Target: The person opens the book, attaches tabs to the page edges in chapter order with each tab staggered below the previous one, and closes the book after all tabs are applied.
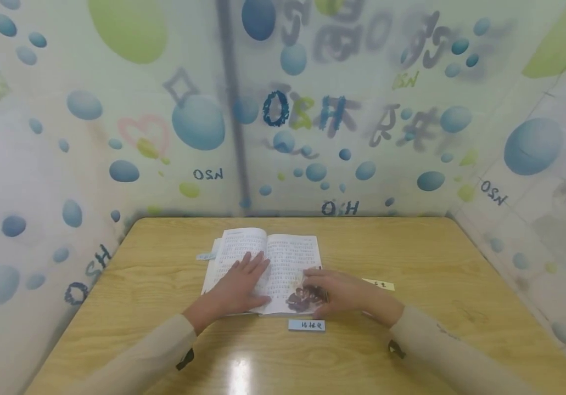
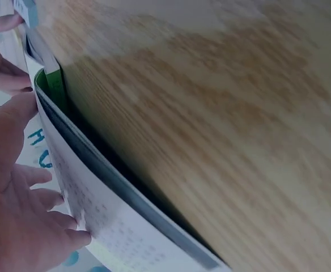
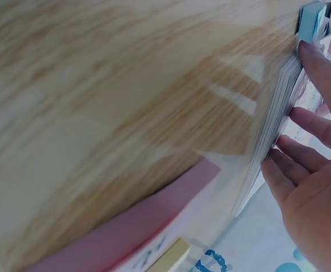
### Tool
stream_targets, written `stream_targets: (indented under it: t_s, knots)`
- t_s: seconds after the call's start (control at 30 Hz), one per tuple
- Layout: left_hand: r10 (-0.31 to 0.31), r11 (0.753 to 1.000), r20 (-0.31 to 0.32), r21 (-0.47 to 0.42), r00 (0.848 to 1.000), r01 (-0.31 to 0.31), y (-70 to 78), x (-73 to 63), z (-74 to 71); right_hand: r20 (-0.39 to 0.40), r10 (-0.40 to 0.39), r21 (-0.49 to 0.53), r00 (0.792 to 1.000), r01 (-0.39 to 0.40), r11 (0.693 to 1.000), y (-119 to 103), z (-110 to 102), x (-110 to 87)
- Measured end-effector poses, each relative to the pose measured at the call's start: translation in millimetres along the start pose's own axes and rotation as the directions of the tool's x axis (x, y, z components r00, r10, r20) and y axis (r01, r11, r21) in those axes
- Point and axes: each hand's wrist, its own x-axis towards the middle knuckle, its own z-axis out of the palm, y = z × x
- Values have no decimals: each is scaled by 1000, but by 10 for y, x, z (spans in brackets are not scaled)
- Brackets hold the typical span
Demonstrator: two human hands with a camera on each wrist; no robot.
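An open book (image 1: 292, 252) with printed pages lies on the wooden table, a dark picture at the lower corner of its right page. My left hand (image 1: 238, 288) rests on the left page with its fingers spread. Over the right page's outer edge lies my right hand (image 1: 339, 293), its fingers loosely bent and touching the page. The right thumb (image 3: 324, 73) is close to a small light-blue pad (image 1: 306, 325) with handwriting, just below the book. In the left wrist view, the book's lower edge (image 2: 137, 198) bows up slightly from the table beside the left hand.
A yellow pad (image 1: 381, 285) with writing lies right of the book, partly behind the right wrist. Near it a pink pad (image 3: 137, 221) shows in the right wrist view. A pale-blue tag (image 1: 206, 256) sticks out at the book's left. Patterned walls (image 1: 283, 164) enclose the table (image 1: 411, 247).
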Motion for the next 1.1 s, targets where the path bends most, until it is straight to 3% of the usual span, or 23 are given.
stream_targets:
  t_s: [0.13, 0.33, 0.5, 1.1]
  knots:
    - [25, 1000, 33, 12, 999, -26, 29, 32, 31, 1, -7, -24, 1000, 7, 1000, 1, -5, -5]
    - [2, 1000, 74, -7, 997, -1, 9, 23, 35, 4, -6, -36, 1000, 6, 999, 5, -9, -12]
    - [16, 1000, 80, 22, 997, -18, -35, 22, 48, 10, -3, -24, 1000, 3, 1000, 17, -8, -13]
    - [37, 999, 104, -9, 994, -36, -76, 41, 59, 26, -19, -25, 999, 20, 999, -30, -46, -16]
